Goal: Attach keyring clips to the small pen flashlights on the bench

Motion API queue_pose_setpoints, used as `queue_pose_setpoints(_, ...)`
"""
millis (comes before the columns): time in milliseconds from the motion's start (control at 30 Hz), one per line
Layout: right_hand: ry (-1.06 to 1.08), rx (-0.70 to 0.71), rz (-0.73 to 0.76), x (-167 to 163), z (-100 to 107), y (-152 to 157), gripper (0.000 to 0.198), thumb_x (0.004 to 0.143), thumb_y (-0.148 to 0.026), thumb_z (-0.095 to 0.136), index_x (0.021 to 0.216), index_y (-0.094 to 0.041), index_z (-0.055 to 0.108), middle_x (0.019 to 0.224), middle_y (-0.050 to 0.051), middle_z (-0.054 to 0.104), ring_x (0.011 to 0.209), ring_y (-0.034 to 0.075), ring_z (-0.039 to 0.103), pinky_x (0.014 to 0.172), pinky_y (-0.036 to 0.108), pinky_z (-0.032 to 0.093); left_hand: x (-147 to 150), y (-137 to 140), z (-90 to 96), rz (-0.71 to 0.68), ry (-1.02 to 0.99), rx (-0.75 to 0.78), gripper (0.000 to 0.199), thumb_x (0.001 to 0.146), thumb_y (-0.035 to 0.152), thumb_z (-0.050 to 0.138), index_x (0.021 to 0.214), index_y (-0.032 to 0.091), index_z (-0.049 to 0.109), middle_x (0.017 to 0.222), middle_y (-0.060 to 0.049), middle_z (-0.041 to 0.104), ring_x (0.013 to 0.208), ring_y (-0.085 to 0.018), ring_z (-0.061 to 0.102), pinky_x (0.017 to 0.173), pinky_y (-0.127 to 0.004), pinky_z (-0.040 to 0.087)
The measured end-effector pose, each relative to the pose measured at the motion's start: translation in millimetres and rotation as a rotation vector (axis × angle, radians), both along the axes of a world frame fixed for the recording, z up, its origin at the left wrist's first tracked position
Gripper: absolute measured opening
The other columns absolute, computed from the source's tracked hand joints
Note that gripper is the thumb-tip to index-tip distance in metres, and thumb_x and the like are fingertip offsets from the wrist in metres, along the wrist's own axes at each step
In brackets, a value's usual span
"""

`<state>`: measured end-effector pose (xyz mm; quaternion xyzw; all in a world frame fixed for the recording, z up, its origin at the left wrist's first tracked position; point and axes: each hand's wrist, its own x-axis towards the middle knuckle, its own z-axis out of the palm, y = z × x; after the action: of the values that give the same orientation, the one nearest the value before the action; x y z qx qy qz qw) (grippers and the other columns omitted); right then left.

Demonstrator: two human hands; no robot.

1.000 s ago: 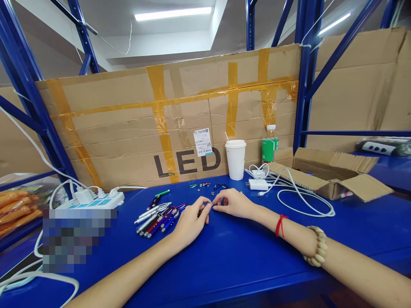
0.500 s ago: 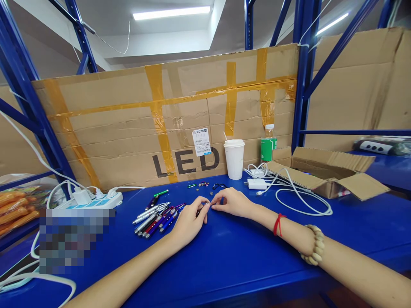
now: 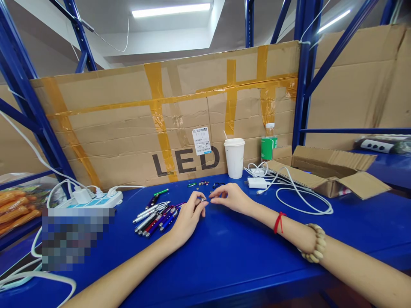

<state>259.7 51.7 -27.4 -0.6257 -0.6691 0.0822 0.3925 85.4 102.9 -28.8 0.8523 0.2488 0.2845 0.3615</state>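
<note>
1 small shiny piece [image 3: 202, 199], too tiny for its shape or tilt to be made out, is pinched at the fingertips of the left hand [image 3: 189, 217], over the blue table [image 3: 231, 252], between its far and near edges.

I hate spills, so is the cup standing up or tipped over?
Upright: the cup stands on the table, lid on top.
</note>
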Motion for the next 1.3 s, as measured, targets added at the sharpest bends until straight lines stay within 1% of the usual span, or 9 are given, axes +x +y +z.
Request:
queue_pose_setpoints(100,0.190,0.082,0.033,-2.7,3.3,0.4,0.027,0.071,-0.032,0.063,0.089,-0.014,0.070,0.074,0.004,0.066,0.053,0.008,0.049,0.053,0.021,0.040,-0.3,0.4,0.6,0.004,-0.009,-0.003,0.019,0.083,0.038,0.038,0.094,0.023,0.041,0.060,0.008,0.049,0.055,-0.006,0.043,0.060,-0.017,0.033)
queue_pose_setpoints(200,0.344,0.091,0.128,-5.7,6.3,-1.4,0.034,0.070,-0.037,0.063,0.093,-0.012,0.069,0.073,0.005,0.065,0.051,0.008,0.046,0.047,0.020,0.039,-0.4,-0.3,1.6,-0.002,0.008,0.032,0.018,0.082,0.037,0.040,0.094,0.023,0.043,0.062,0.007,0.050,0.061,-0.006,0.046,0.063,-0.018,0.033)
queue_pose_setpoints(300,0.404,0.081,0.194,-7.7,7.1,-3.0,0.035,0.067,-0.036,0.065,0.092,-0.011,0.070,0.073,0.006,0.064,0.052,0.007,0.046,0.046,0.019,0.038,-0.1,-2.3,3.1,-0.005,0.039,0.063,0.016,0.083,0.034,0.038,0.090,0.022,0.046,0.066,0.006,0.053,0.062,-0.006,0.047,0.064,-0.018,0.033)
queue_pose_setpoints(533,0.421,0.088,0.266,-6.6,5.2,-0.7,0.028,0.062,-0.032,0.070,0.081,-0.011,0.071,0.069,0.005,0.063,0.054,0.007,0.047,0.045,0.019,0.036,-1.3,-4.9,6.1,-0.010,0.043,0.071,0.023,0.084,0.036,0.035,0.081,0.020,0.051,0.074,0.004,0.059,0.061,-0.006,0.047,0.064,-0.018,0.034)
queue_pose_setpoints(800,0.469,0.114,0.354,-4.2,0.3,2.6,0.018,0.059,-0.025,0.074,0.073,-0.014,0.072,0.067,0.003,0.061,0.054,0.008,0.048,0.043,0.019,0.035,-0.9,-1.1,1.6,-0.048,0.038,0.118,0.029,0.086,0.034,0.032,0.070,0.018,0.050,0.065,0.005,0.052,0.060,-0.006,0.043,0.065,-0.017,0.031)
queue_pose_setpoints(933,0.498,0.133,0.423,-3.3,-2.0,4.0,0.013,0.056,-0.022,0.076,0.066,-0.015,0.071,0.068,0.004,0.060,0.059,0.010,0.051,0.042,0.018,0.034,-1.9,0.6,-0.6,-0.079,0.057,0.148,0.031,0.087,0.033,0.029,0.068,0.017,0.049,0.062,0.005,0.048,0.059,-0.005,0.041,0.063,-0.017,0.029)
queue_pose_setpoints(1000,0.505,0.150,0.452,-2.7,-2.9,4.4,0.012,0.055,-0.021,0.076,0.064,-0.016,0.071,0.068,0.003,0.060,0.060,0.010,0.053,0.044,0.019,0.037,-2.6,0.9,-0.7,-0.101,0.059,0.153,0.032,0.087,0.033,0.029,0.067,0.016,0.048,0.062,0.005,0.048,0.058,-0.004,0.040,0.063,-0.016,0.028)
queue_pose_setpoints(1133,0.461,0.191,0.493,-2.1,-3.3,3.4,0.010,0.055,-0.017,0.076,0.064,-0.017,0.071,0.066,0.002,0.059,0.063,0.010,0.054,0.057,0.023,0.042,-3.8,0.7,-0.6,-0.142,0.067,0.144,0.032,0.087,0.031,0.029,0.068,0.016,0.050,0.063,0.005,0.049,0.058,-0.004,0.040,0.063,-0.016,0.029)
queue_pose_setpoints(1300,0.379,0.206,0.513,-1.6,-2.5,1.2,0.007,0.058,-0.018,0.075,0.062,-0.016,0.070,0.066,0.002,0.058,0.061,0.009,0.052,0.057,0.023,0.040,-5.1,0.5,-0.8,-0.175,0.073,0.149,0.032,0.087,0.030,0.030,0.070,0.016,0.053,0.064,0.005,0.052,0.057,-0.004,0.040,0.063,-0.016,0.029)
